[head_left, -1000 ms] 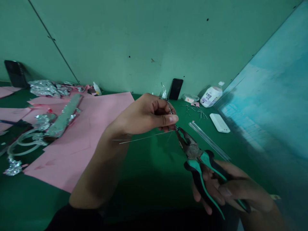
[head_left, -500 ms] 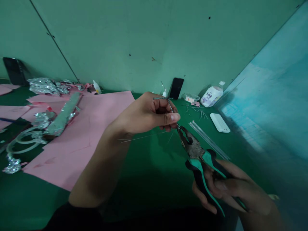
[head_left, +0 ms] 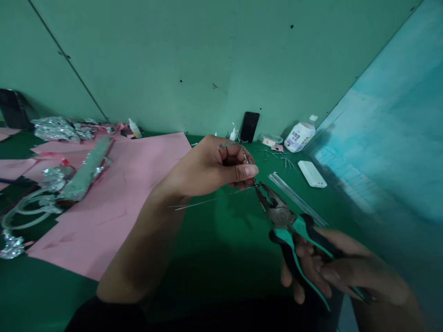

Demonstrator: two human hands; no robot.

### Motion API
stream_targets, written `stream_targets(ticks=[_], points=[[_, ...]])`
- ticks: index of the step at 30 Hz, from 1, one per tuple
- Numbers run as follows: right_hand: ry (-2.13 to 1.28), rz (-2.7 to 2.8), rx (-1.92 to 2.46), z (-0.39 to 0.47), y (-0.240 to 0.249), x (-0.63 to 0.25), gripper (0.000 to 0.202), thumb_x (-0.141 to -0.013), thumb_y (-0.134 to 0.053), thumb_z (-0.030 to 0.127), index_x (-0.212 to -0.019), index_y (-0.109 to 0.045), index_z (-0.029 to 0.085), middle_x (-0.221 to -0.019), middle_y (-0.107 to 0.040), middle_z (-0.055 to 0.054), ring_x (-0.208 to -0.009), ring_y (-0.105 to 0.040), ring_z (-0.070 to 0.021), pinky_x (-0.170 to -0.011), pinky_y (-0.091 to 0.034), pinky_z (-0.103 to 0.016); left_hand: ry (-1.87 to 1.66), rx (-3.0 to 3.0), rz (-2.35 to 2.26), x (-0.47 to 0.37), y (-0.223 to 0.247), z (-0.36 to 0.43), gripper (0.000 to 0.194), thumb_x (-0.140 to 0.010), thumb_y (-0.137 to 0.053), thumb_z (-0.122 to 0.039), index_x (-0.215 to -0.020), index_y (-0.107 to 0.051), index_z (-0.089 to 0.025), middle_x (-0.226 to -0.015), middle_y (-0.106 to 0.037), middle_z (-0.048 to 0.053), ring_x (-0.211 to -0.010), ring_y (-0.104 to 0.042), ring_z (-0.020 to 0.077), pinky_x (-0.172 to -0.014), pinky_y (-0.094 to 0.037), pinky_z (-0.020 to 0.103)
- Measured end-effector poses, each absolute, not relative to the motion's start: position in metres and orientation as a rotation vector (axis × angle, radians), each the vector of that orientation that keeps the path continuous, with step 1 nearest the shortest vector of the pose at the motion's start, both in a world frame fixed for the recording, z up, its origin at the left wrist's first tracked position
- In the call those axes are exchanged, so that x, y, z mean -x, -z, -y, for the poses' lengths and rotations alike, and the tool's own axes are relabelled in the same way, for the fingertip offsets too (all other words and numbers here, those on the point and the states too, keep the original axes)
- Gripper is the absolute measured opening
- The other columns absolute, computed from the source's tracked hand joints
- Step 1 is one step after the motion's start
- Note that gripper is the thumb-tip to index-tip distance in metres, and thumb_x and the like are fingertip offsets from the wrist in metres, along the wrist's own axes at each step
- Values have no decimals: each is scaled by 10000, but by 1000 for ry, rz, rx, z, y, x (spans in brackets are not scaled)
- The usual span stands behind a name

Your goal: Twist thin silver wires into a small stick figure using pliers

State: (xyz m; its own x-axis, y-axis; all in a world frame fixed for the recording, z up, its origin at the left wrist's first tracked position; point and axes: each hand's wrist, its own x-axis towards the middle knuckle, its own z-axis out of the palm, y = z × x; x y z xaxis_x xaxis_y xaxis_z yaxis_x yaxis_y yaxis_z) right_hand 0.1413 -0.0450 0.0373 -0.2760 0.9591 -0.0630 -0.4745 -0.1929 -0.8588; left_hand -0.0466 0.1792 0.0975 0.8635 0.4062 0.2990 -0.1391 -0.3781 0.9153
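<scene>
Between thumb and fingers, my left hand pinches a twisted wire figure whose thin branches stick out above the knuckles. Long loose wire ends trail from it to the left, under the hand. My right hand grips a pair of combination pliers with black and green handles. The handles are spread, and the jaw tips meet the wire just below my left fingertips. How firmly the jaws bite cannot be made out.
Straight wires lie right of the pliers, near a white power bank. Behind are twisted wire pieces, a bottle, a clear tub and an upright phone. Pink paper and crumpled foil cover the left.
The view has shifted slightly, so the table items sit a little further left. The fingers of my right hand have loosened somewhat around the pliers' lower handle. My left hand keeps its pinch.
</scene>
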Motion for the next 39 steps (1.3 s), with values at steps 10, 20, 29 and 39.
stream_targets(ticks=[10,20,29,39], points=[[-1727,866,636,40,-33,-139,302,-841,-579,147,-1134,-653,139,-640,-644,-33,-997,-716,-296,-774,-611,-422,-542,-1865,-172,47,-95,-183,135,-856,-659,-187,-723,-665,-167,-630,-664,-2,-575,-648,105,-537,-524,175],[-1701,655,694,43,-44,-125,271,-773,-602,160,-1021,-702,113,-641,-663,-50,-853,-757,-277,-715,-612,-345,-450,-1800,-148,47,-96,-186,125,-845,-642,-160,-722,-660,-158,-641,-683,-6,-579,-663,98,-546,-528,168],[-1765,755,727,40,-42,-133,278,-784,-565,159,-1037,-681,169,-592,-524,18,-744,-713,-199,-583,-545,-242,-445,-1764,-172,46,-92,-187,109,-852,-653,-199,-750,-660,-163,-666,-680,-5,-592,-660,108,-558,-523,195],[-1779,785,785,43,-39,-140,266,-813,-512,160,-1031,-664,174,-581,-456,44,-694,-708,-205,-548,-535,-266,-476,-1754,-199,45,-93,-183,113,-843,-652,-171,-730,-661,-170,-634,-664,-14,-577,-644,103,-546,-510,193]])
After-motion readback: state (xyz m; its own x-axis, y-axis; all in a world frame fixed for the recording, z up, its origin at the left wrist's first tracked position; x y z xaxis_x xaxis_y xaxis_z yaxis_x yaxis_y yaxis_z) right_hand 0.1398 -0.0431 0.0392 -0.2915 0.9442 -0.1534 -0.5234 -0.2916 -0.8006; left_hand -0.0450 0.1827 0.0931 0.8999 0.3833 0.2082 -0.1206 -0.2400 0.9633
